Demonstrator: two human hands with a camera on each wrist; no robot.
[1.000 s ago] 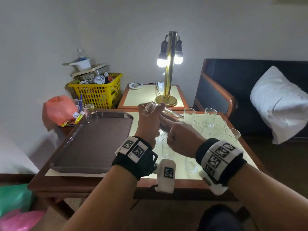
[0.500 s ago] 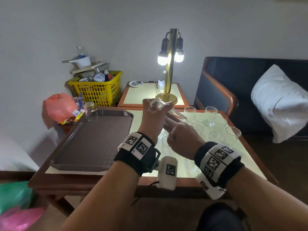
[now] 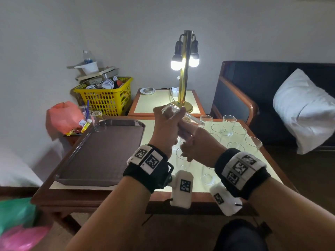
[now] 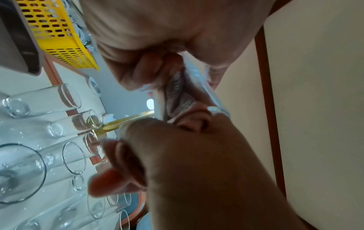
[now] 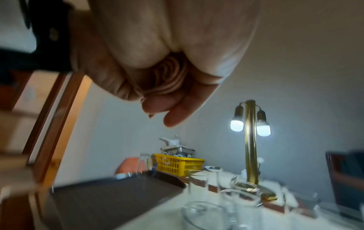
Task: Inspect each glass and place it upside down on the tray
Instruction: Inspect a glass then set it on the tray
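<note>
Glass [image 3: 183, 120], empty, gripped tilted by left hand [image 3: 165, 131] and right hand [image 3: 198, 145]; tray [image 3: 101, 151] holds one upturned tumbler [image 3: 98, 121]

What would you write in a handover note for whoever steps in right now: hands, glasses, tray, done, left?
Left hand grips a clear cylindrical drinking glass, held tilted above the table. Right hand holds the same glass at its lower end.
Brown rectangular plastic tray: one inverted clear glass at its far left corner.
Done: one glass placed.
Left: finish inspecting the held glass, place it upside down, then do the upright clear glasses on the table's right side.
</note>
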